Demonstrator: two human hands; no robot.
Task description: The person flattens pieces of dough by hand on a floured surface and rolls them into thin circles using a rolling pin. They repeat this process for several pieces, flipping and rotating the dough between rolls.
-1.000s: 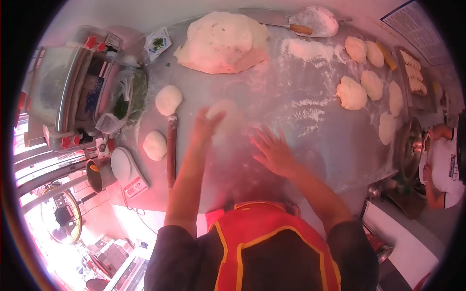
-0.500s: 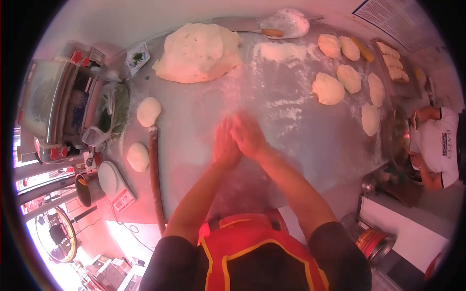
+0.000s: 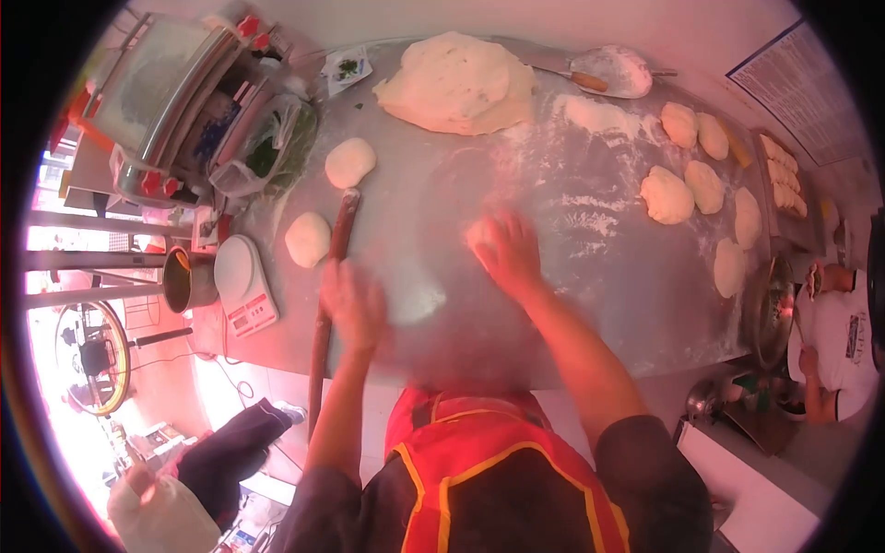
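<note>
My left hand (image 3: 353, 306), smeared by motion, is beside the long wooden rolling pin (image 3: 343, 226) and overlaps its middle. Low over the floured metal table, my right hand (image 3: 510, 253) has its fingers curled together; I cannot tell what, if anything, is inside them. Beyond the pin's upper end lies a round dough ball (image 3: 350, 163), and a second dough ball (image 3: 307, 240) rests just left of the pin. A large mound of dough (image 3: 458, 83) sits at the table's far side.
Several dough pieces (image 3: 667, 195) lie at the right, near a tray of shaped dough (image 3: 784, 175). A flour scoop (image 3: 619, 72) is at the back. A scale (image 3: 247, 286) stands left. One person (image 3: 834, 346) is at the right, another (image 3: 171, 511) at lower left.
My hands have come apart from being pressed together. The left has moved left to the rolling pin. The view has shifted, and a person now shows at lower left.
</note>
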